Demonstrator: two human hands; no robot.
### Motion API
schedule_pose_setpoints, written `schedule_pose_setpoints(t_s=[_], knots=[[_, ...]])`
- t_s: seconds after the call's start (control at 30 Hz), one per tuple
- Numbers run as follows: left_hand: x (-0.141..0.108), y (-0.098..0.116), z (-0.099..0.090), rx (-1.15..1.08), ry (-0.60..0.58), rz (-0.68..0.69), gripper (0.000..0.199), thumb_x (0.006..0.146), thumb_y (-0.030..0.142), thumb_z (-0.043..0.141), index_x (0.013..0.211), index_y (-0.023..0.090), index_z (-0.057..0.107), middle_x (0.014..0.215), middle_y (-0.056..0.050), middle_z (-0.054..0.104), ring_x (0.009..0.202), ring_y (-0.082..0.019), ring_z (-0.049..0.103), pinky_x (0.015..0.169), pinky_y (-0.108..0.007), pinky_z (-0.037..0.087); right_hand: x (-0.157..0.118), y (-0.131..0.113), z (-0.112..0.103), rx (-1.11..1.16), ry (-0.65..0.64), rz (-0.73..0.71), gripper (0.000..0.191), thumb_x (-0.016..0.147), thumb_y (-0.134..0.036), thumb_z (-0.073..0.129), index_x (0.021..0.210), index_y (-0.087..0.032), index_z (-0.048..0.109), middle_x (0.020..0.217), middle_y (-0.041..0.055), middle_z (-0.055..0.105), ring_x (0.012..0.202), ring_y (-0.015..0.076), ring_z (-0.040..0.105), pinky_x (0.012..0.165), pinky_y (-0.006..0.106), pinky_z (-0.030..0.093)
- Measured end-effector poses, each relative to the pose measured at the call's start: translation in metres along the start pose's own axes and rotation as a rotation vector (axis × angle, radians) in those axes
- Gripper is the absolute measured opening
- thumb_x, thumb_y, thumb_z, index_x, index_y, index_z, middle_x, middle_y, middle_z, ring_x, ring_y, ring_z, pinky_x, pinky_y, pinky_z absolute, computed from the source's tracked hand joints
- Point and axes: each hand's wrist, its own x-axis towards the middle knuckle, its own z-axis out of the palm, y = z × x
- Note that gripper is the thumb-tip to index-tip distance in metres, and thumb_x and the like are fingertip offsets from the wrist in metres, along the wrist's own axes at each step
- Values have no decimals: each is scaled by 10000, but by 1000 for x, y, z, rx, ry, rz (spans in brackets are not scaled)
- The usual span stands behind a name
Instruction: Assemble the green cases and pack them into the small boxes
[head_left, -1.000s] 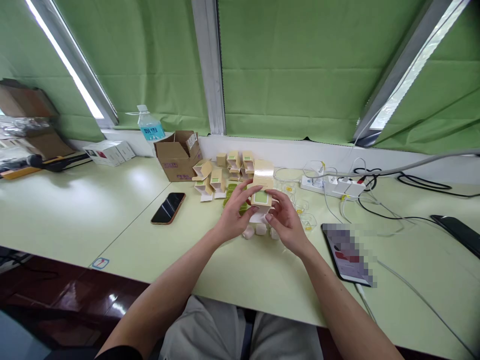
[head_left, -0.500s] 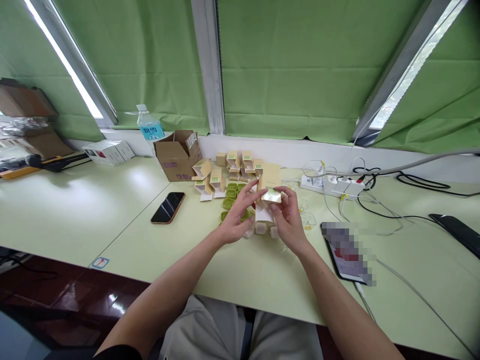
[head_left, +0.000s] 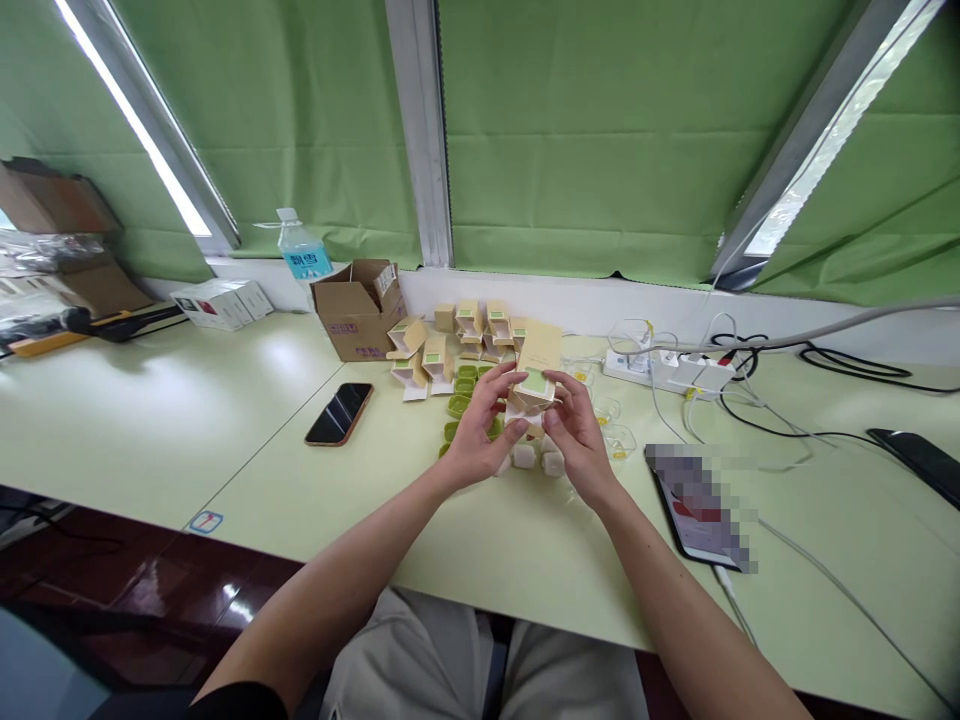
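A small cream-coloured paper box (head_left: 531,392) with a green label is held between my left hand (head_left: 484,428) and my right hand (head_left: 576,432). Fingers of both hands lie along its sides, and my thumbs touch the near end, where white flaps show. Just behind it lies a larger cream card piece (head_left: 543,344). Several small green containers (head_left: 459,405) sit left of my left hand, partly covered by it. Below the box, small white blocks (head_left: 524,457) rest on the table. Clear plastic pieces (head_left: 619,441) with yellow bits lie right of my right hand.
Several open small boxes (head_left: 438,362) stand behind the green containers, beside a cardboard carton (head_left: 358,325) and a water bottle (head_left: 304,250). One phone (head_left: 340,414) lies left, another (head_left: 697,510) right with its cable. A power strip (head_left: 671,371) with tangled cords is at the back right.
The box has been tilted between my hands, so its green label and white flaps now show. My left fingers have curled in and its thumb has come onto the near end.
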Motion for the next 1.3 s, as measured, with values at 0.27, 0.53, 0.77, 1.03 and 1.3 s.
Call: schedule_pose_setpoints(t_s=[0.27,0.53,0.77,1.03,1.3], knots=[[2,-8,0,-40,145,-12,389,1049,539,699,1340,288,639,1533,-133,520,1178,-208,676,953,-346,588,-3,0,2,22,-81,-42,465,1056,-555,669,1492,-421,578,1483,69,589,1177,254,618,808,387,646],[4,-3,3,-54,163,-4,287,1071,464,687,1273,278,606,1479,-109,523,1199,-199,683,993,-351,579,-5,3,3,-19,-63,-35,508,1012,-513,750,1479,-403,582,1478,75,581,1199,249,608,840,382,642],[3,-5,4,39,219,-29,338,1061,555,671,1196,254,597,1430,-122,555,1167,-207,672,965,-354,588,-5,10,9,-46,-14,-37,437,1025,-499,732,1430,-393,606,1409,66,603,1154,233,624,808,375,642],[-1,-2,1,75,142,-7,450,980,539,792,1271,267,582,1498,-139,490,1171,-227,654,933,-365,585,-6,9,12,-65,5,-73,423,1038,-496,720,1430,-395,594,1451,69,612,1191,238,641,846,390,646],[-2,-5,5,102,205,-6,391,977,517,802,1182,249,603,1414,-132,506,1190,-239,655,886,-355,581,-6,15,13,-88,66,-73,353,1057,-520,670,1370,-364,624,1365,86,640,1179,255,661,802,392,653]])
